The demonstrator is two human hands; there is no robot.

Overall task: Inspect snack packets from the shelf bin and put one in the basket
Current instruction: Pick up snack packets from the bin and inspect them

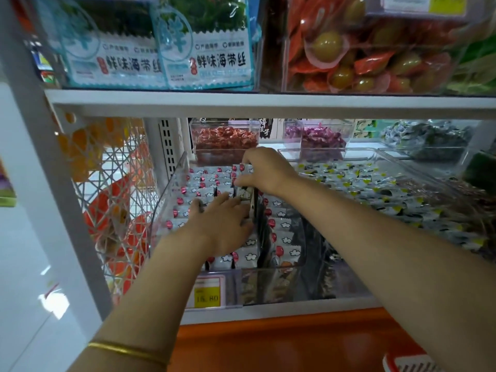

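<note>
A clear shelf bin (271, 288) on the lower shelf holds several small white snack packets (281, 226) printed with red dots and clouds. My left hand (220, 224) lies flat on the packets near the bin's middle, fingers stretched forward. My right hand (264, 167) reaches in farther back and pinches one packet (244, 167) between thumb and fingers, lifting its end above the pile. A corner of the red-and-white basket (402, 365) shows at the bottom right edge.
A yellow price tag (206, 296) is fixed to the bin's front. A wider clear tray (375, 189) of grey-and-yellow packets sits to the right. Small bins of red (222, 140) and purple sweets (319, 138) stand behind. The upper shelf (268, 103) hangs close overhead.
</note>
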